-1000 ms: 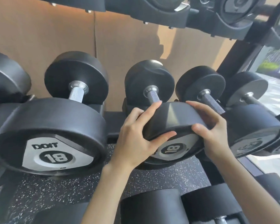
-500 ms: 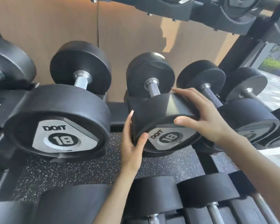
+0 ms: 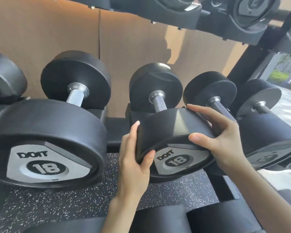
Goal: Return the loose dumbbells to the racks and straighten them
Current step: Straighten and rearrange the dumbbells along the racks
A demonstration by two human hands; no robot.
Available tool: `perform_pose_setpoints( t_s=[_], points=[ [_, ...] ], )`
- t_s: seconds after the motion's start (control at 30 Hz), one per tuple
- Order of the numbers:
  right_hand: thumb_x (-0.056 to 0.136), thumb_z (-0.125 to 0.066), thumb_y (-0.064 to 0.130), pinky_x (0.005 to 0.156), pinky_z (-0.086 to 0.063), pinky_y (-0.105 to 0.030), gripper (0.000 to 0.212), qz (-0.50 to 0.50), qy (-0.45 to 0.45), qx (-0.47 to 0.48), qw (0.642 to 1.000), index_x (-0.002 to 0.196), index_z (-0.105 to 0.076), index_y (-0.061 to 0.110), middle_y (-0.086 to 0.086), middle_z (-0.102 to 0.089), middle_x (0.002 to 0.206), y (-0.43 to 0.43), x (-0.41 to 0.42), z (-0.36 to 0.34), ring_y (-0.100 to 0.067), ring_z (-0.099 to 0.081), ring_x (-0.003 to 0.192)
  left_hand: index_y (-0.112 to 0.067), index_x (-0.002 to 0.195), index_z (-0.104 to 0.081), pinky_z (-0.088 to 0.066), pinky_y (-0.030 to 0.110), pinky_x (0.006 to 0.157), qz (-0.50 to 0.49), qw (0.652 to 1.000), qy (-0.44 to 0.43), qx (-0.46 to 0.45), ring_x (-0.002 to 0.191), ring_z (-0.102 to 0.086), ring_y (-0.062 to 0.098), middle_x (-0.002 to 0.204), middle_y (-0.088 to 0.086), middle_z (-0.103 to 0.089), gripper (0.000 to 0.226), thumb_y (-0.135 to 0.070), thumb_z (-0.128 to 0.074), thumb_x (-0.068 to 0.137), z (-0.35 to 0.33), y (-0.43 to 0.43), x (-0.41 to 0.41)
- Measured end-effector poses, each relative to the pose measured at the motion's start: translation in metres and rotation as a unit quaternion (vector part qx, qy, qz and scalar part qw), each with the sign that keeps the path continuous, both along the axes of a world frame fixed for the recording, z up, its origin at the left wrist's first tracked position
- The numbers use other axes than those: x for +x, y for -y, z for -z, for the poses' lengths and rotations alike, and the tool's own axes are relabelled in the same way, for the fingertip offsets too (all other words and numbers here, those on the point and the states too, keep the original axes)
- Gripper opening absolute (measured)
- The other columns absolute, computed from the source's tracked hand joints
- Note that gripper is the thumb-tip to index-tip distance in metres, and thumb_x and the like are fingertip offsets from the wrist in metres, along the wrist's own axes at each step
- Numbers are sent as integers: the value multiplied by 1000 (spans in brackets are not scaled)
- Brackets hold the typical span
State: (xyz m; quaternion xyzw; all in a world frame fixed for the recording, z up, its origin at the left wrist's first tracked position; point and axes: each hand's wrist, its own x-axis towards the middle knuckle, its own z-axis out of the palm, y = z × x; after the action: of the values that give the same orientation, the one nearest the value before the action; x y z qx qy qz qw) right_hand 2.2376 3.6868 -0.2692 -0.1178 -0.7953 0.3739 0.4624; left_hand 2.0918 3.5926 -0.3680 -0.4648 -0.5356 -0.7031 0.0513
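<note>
Black rubber 18 dumbbell (image 3: 173, 140) racked mid-frame, long axis running away toward upper frame, label tilted; left grip (image 3: 134, 158) clasping head's left edge, right grip (image 3: 213, 137) clasping right edge, both equally near.

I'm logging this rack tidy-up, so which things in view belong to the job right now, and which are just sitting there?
In the job:
left hand
right hand
middle 18 dumbbell

Just there:
left 18 dumbbell
smaller dumbbells on the right
upper-tier dumbbells
speckled floor mat
</note>
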Motion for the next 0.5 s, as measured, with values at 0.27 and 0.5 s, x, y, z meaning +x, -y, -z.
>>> perform_pose_setpoints(
  t_s=[0.27,0.5],
  points=[
    [40,-72,77,90,-47,-40,92,78,-214,-277,934,113,-65,21,-9,-68,109,-9,-8,67,-27,-62,105,-23,147,-28,-45,34,69,-132,900,-343,-235,98,-48,25,103,6,-49,96,-79,-12,72,-93,13,4],
    [61,-68,66,91,-48,-34,57,76,-164,-255,950,109,-63,36,3,-67,114,7,-5,55,-18,-60,109,-26,141,-37,-34,17,99,25,990,-110,-88,117,-46,7,120,-5,-46,70,-67,-44,84,-47,20,-3]
  ],
)
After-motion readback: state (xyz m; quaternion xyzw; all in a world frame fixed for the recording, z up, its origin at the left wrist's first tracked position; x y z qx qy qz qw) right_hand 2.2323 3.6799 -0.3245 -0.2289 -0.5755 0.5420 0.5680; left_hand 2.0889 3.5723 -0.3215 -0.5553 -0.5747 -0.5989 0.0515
